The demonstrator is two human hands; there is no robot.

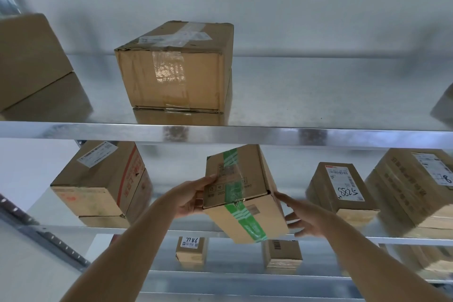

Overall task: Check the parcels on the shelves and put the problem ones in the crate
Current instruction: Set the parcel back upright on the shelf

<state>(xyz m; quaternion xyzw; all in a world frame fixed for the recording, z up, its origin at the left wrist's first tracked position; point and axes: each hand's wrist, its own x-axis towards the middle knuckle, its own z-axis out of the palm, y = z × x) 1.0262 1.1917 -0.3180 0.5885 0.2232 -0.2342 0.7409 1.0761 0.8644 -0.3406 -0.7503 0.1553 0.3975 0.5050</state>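
A brown cardboard parcel banded with green tape (241,193) is held tilted in the air in front of the middle metal shelf (171,229), one corner pointing down. The left hand (190,197) grips its left edge, thumb on the top face and fingers curled underneath. The right hand (305,216) lies against the right side with its fingers spread and nearly straight. On the top metal shelf (245,133) stands a larger brown carton sealed with clear tape (174,68). A labelled box marked 57288 (342,187) sits just right of the held parcel

Steel shelves (245,132) — taped box (171,68) above, labelled boxes (343,186) below
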